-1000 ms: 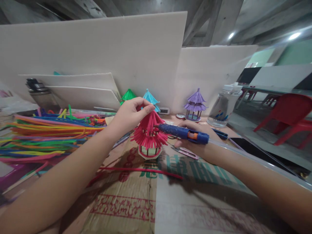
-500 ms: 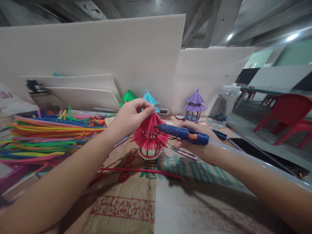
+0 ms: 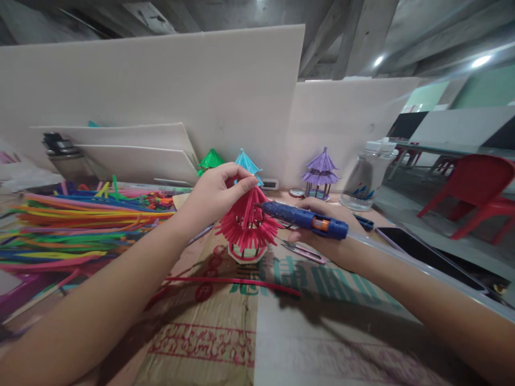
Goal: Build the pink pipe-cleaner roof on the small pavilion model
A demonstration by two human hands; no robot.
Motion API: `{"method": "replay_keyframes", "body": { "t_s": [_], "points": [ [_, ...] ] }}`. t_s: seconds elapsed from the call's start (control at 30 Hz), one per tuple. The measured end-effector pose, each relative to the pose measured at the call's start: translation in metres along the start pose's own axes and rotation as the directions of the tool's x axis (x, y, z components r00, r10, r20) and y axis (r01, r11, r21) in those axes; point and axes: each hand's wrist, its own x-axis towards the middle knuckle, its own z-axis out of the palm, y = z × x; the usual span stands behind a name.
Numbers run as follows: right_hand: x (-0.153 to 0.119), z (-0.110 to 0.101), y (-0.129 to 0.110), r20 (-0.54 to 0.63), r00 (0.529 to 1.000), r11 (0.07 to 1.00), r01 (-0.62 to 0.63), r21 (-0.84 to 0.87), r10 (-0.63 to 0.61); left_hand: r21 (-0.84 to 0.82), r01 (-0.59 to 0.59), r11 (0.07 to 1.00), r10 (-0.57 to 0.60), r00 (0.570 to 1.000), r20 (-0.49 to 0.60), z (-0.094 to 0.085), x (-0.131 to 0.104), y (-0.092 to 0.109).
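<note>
Over cardboard: left hand (image 3: 213,194) still pinching pink pagoda (image 3: 246,225); right hand (image 3: 322,222) gripping glue gun (image 3: 303,219), nozzle raised slightly.

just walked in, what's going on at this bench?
A person is at work on a small red pavilion model made of fuzzy craft stems, standing on flattened cardboard. The left hand pinches the roof's peak; the right hand holds a blue hot glue gun, nozzle at the roof. A finished purple pavilion stands behind.

Single head view, looking forward-down, close over cardboard-covered table (image 3: 306,343), wall boards behind.
</note>
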Motion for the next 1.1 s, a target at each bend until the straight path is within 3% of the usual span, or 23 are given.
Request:
{"method": "replay_keyframes", "body": {
  "t_s": [0.63, 1.0, 1.1],
  "points": [
    [0.0, -0.0006, -0.001, -0.044, 0.999, 0.999, 0.032, -0.018, -0.033, -0.004, -0.015, 1.0, 0.015, 1.0, 0.011, -0.0002, -0.0009, 0.0034],
    [0.0025, -0.0097, -0.0043, 0.079, 0.995, 0.997, 0.064, 0.035, -0.067, 0.023, -0.018, 1.0, 0.018, 1.0, -0.009, 0.0003, 0.0014, -0.0015],
    [0.0019, -0.0092, -0.0035, 0.068, 0.995, 0.997, 0.073, 0.026, -0.074, 0.019, -0.011, 1.0, 0.011, 1.0, -0.004, -0.0005, 0.0017, -0.0034]
  ]
}}
